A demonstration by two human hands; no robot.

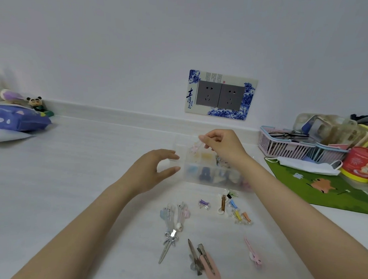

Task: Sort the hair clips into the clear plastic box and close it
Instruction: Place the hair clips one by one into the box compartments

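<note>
The clear plastic box (210,183) stands open in the middle of the white table, with clips of several colours in its compartments. My left hand (155,169) rests against the box's left end, thumb and fingers curled around its corner. Above the back compartments, my right hand (220,144) pinches a small pale pink clip (196,148). Loose hair clips lie in front of the box: a silver bow clip (168,242), a pastel bunch (174,214), a small purple bow clip (204,203), tiny coloured clips (240,216), a pink and grey clip pair (203,263) and a pink clip (253,254).
A pink basket (283,149) with glasses, a white face mask (307,165), a red tin (361,164) and a green mat (323,186) fill the right side. A purple pouch (17,121) and a panda toy (36,105) sit at the left. Wall sockets (221,96) are behind.
</note>
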